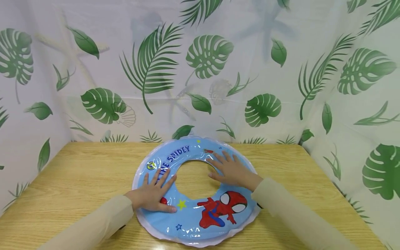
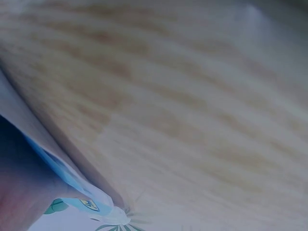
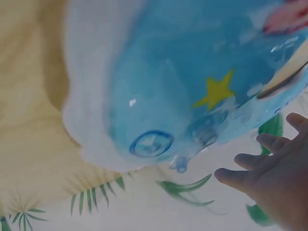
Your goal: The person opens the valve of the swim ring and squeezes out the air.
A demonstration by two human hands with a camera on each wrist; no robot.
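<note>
A round inflatable swim ring, light blue with a white edge, lies on the wooden table. It carries a masked red-and-blue cartoon figure, stars and lettering. Spread across its left side is my left hand, fingers straight and palm down. My right hand is over the ring's right side, fingers fanned out toward the centre hole. The right wrist view shows the ring up close, with a small clear valve and the right hand near it. Only a blurred part of the left hand appears in the left wrist view.
Wood-grain table extends to both sides of the ring. A white cloth with green leaf prints hangs behind the table and along both sides.
</note>
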